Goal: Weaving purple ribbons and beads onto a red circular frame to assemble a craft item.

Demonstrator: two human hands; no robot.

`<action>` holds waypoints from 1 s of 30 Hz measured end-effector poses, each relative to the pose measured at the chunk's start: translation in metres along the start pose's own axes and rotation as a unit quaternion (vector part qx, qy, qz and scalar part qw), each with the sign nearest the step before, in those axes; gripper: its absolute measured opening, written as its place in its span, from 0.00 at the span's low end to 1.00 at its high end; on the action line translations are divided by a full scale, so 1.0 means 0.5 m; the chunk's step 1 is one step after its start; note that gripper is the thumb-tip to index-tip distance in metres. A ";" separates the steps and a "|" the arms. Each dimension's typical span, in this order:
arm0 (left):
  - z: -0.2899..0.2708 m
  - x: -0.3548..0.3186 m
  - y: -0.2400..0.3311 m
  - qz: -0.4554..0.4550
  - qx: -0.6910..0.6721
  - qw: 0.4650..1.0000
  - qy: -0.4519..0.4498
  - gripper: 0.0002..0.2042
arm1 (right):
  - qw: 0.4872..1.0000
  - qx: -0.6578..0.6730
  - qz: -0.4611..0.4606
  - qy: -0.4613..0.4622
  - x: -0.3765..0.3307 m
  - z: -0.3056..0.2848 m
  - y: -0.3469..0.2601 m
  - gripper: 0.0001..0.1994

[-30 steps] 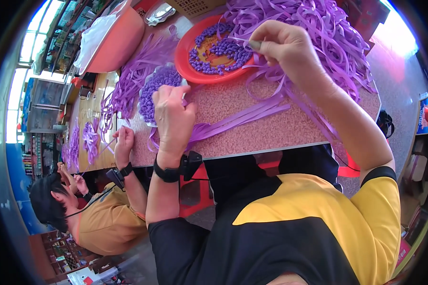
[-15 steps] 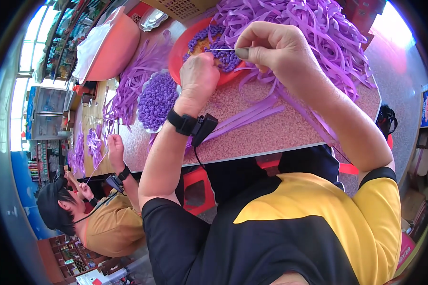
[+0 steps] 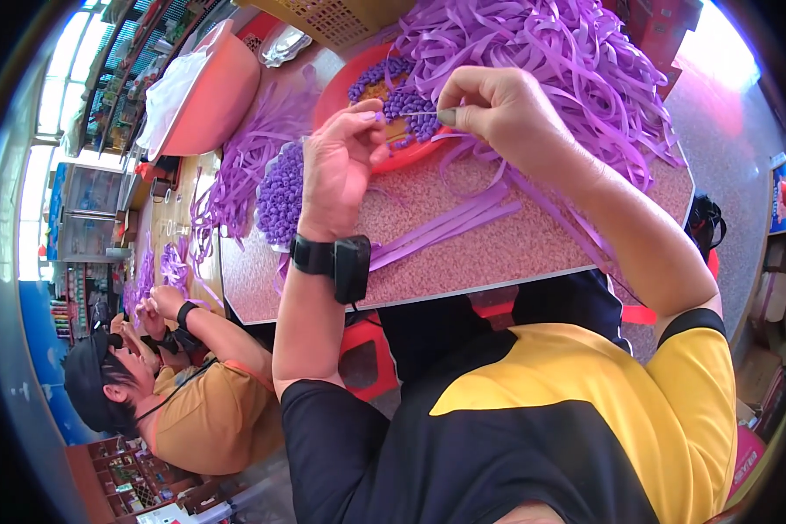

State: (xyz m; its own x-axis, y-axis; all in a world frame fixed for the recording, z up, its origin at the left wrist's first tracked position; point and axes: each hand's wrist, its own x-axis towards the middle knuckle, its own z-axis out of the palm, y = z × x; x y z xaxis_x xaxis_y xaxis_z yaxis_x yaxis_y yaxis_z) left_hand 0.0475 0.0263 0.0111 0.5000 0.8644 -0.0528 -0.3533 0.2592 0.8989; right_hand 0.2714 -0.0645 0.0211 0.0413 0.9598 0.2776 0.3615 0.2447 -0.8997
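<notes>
My right hand [image 3: 491, 103] pinches a thin needle [image 3: 415, 113] between thumb and forefinger, its length pointing toward my left hand. Turned with the palm inward, my left hand [image 3: 341, 166] has a small purple bead [image 3: 378, 116] between thumb and forefinger, at the needle's far end. Whether the needle passes through the bead is too small to tell. Below and beyond both hands lies a red plate [image 3: 330, 100] with many purple beads [image 3: 415, 103] on it. Beside my left wrist stands a pale dish heaped with purple beads [image 3: 279, 201], partly covered by the hand.
A big pile of purple ribbons [image 3: 541, 52] covers the table's far right, and cut ribbon strips [image 3: 450, 218] lie nearer. More ribbons [image 3: 253, 144] lie left, below a pink basin [image 3: 223, 96]. A yellow basket [image 3: 341, 22] stands behind. A co-worker [image 3: 210, 419] works at left.
My left hand has rolled from a closed fist to palm inward and shows its fingers. Both hands came slightly nearer. The co-worker's raised hand has dropped toward the other.
</notes>
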 end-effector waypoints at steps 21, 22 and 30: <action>0.076 -0.060 -0.082 0.038 -0.128 0.989 0.059 0.07 | 0.994 -0.097 -0.049 0.020 -0.009 0.034 0.009 0.02; 0.075 -0.058 -0.083 0.038 -0.122 0.990 0.053 0.08 | 0.992 -0.119 -0.028 0.019 -0.011 0.032 0.002 0.02; 0.062 -0.066 -0.082 0.066 -0.106 0.992 0.035 0.07 | 0.998 -0.036 -0.020 -0.041 -0.007 0.027 0.003 0.04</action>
State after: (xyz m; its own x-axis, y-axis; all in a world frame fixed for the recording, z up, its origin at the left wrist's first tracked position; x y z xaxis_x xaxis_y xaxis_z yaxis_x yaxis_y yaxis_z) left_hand 0.0702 -0.0263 -0.0105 0.3851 0.9226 0.0226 -0.5735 0.2200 0.7891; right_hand 0.2589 -0.0655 0.0144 -0.0492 0.9582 0.2817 0.4272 0.2752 -0.8613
